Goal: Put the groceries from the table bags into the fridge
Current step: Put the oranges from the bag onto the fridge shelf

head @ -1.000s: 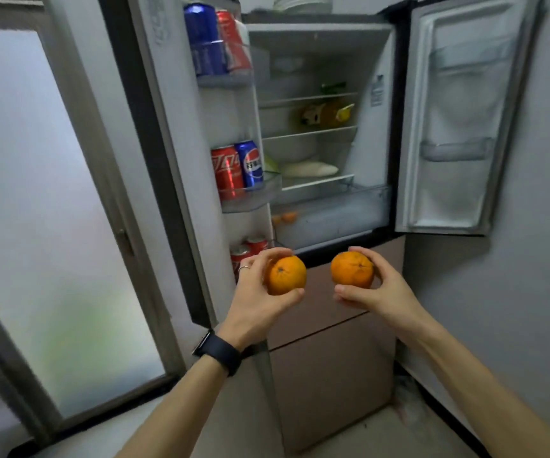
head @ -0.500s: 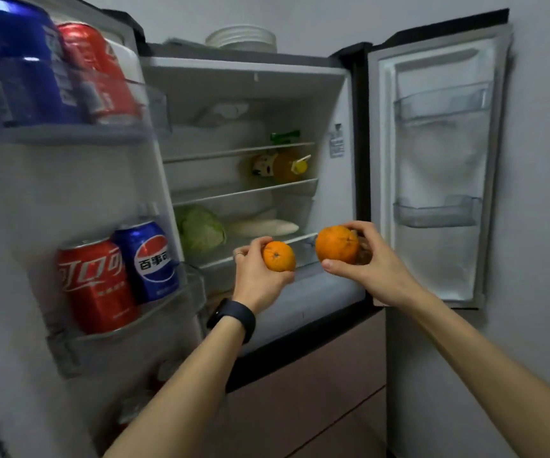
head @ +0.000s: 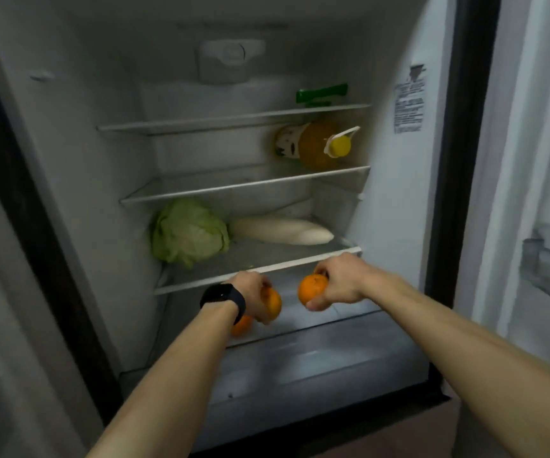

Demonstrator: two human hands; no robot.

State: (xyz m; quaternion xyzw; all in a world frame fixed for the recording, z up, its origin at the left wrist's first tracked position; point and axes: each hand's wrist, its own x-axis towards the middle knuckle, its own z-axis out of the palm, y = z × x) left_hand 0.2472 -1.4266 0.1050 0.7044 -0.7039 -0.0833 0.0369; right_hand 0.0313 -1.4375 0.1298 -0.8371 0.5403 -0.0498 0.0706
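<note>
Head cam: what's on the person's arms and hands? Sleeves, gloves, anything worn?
Both forearms bare: no sleeves, no gloves. The left hand has a black watch with a dark rectangular face on a wide band at its wrist. The right hand and wrist wear nothing visible.

No writing here is clear enough to read. A white sticker (head: 410, 100) sits near the top of the right inner wall of the fridge (head: 396, 200). It carries a dark mark above several lines of small print, all too blurred to make out. A bottle (head: 320, 145) lies on its side at the right end of the second shelf (head: 234, 186). Its pale label (head: 288, 142) shows dark blotches, with no legible words.
</note>
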